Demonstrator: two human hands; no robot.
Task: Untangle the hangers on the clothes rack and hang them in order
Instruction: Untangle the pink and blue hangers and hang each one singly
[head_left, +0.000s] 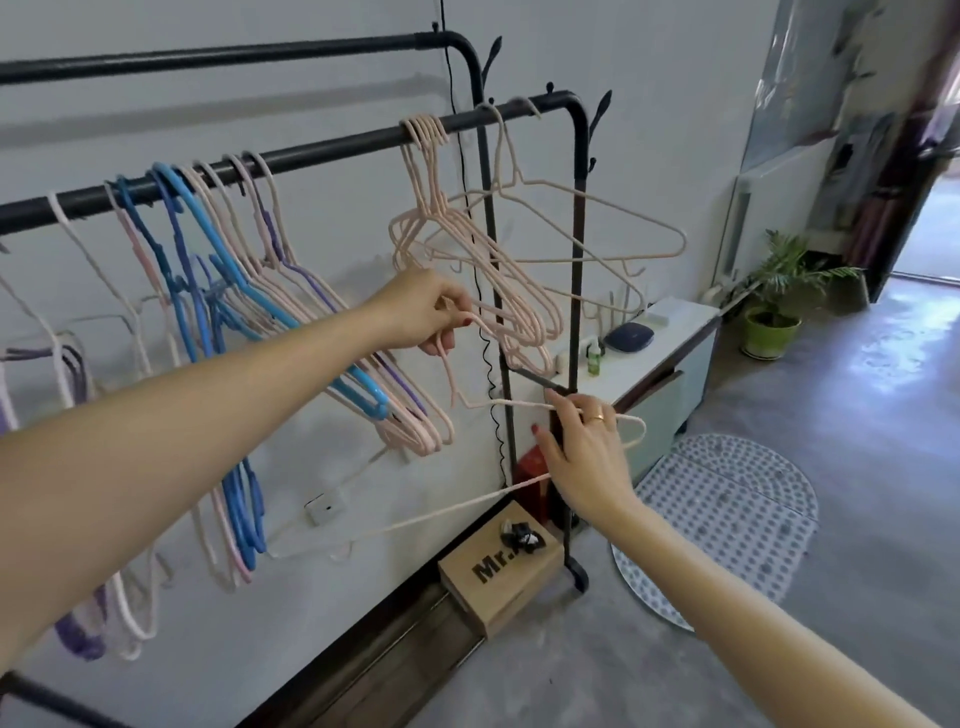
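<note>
Left hand (421, 310) pinches pink hanger's (415, 519) hook; right hand (584, 457) grips its shoulder.

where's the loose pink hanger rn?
Head view, centre: the loose pink hanger is off the rail, held between both hands, left hand at its hook and right hand on its shoulder, below the pink bunch.

The cardboard box (501, 582) reads "Mr." in black.
</note>
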